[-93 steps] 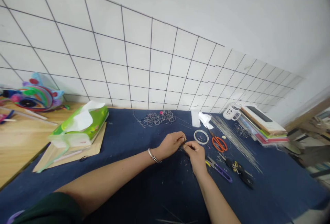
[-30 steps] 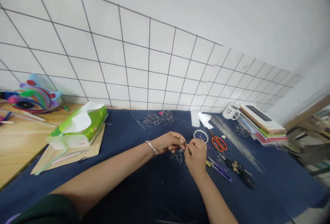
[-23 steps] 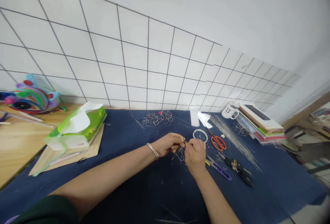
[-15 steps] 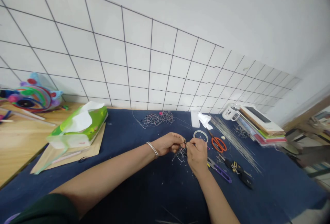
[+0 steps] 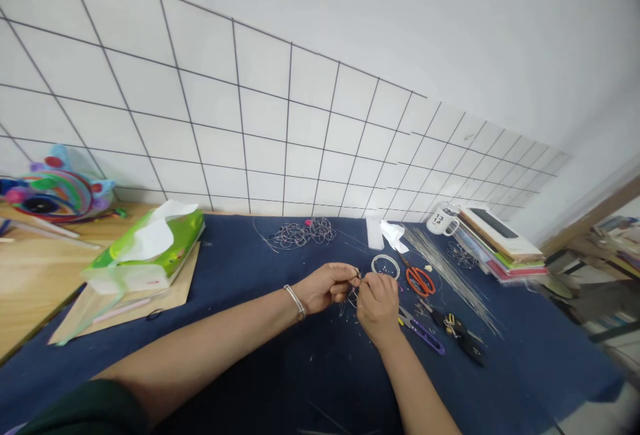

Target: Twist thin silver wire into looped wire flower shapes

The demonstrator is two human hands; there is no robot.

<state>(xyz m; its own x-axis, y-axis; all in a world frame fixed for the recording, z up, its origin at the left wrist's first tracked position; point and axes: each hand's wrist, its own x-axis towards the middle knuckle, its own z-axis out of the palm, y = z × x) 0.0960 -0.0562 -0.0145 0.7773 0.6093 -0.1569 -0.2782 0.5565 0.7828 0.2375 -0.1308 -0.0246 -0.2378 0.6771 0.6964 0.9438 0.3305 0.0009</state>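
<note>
My left hand [image 5: 327, 287], with a silver bangle at the wrist, is closed in a pinch on a thin dark wire [image 5: 359, 274]. Close against it, my right hand [image 5: 379, 301] is curled with its fingertips at the same wire; the fingers hide most of the piece. Under and behind the hands lies a small tangle of wire [image 5: 350, 303] on the dark blue cloth [image 5: 260, 368]. Just right of my right hand are thread snips with a purple handle [image 5: 431, 340]. Orange-handled scissors [image 5: 420, 281] and a white ring [image 5: 385, 257] lie beyond it.
Black-handled pliers [image 5: 463, 338] and a bundle of straight wires [image 5: 453, 275] lie at the right. A mug [image 5: 441, 220] and stacked books [image 5: 503, 241] stand behind. Tangled wire coils [image 5: 305, 231] lie near the wall; a green tissue pack [image 5: 175, 241] is at left.
The hands stay together, fingertips nearly touching. My right hand has turned slightly and its fingers have curled closer over the wire. The view has shifted a little.
</note>
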